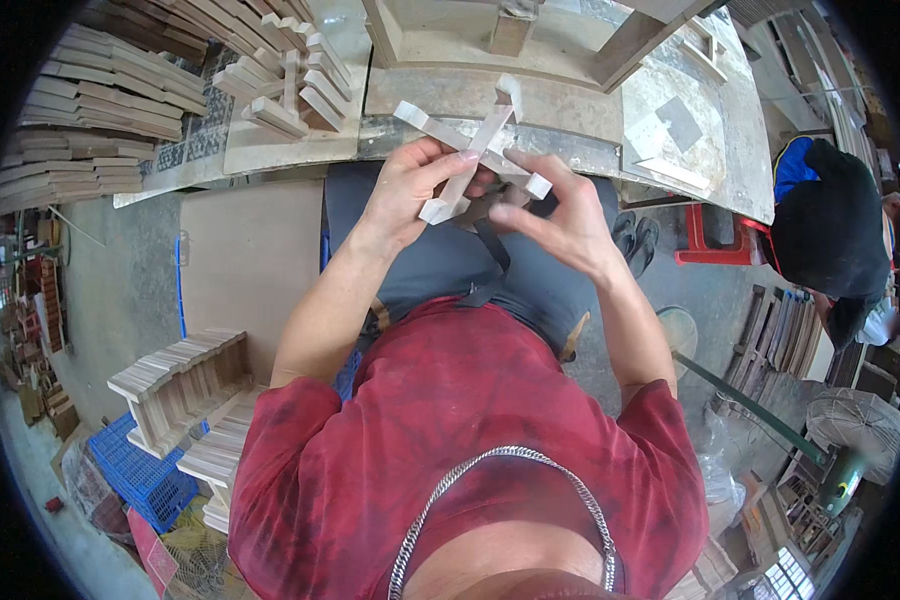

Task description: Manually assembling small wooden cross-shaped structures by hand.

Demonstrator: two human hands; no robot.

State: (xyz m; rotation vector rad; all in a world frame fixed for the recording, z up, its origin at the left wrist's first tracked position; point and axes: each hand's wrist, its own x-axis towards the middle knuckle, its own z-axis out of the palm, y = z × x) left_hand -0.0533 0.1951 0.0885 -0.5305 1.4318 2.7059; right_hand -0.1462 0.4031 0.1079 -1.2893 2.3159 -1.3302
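Both my hands hold a cross of two pale wooden strips just in front of the workbench edge. My left hand grips the lower left end of one strip, fingers curled over it. On the right side of the cross, my right hand pinches the other strip near its lower right end. The strips cross at their middles, one over the other, and their upper ends stick out over the bench.
More cut wooden pieces lie on the bench at the left, and long slats are stacked farther left. Stacks of notched wood and a blue crate stand on the floor at my left. Another person bends at the right near a red stool.
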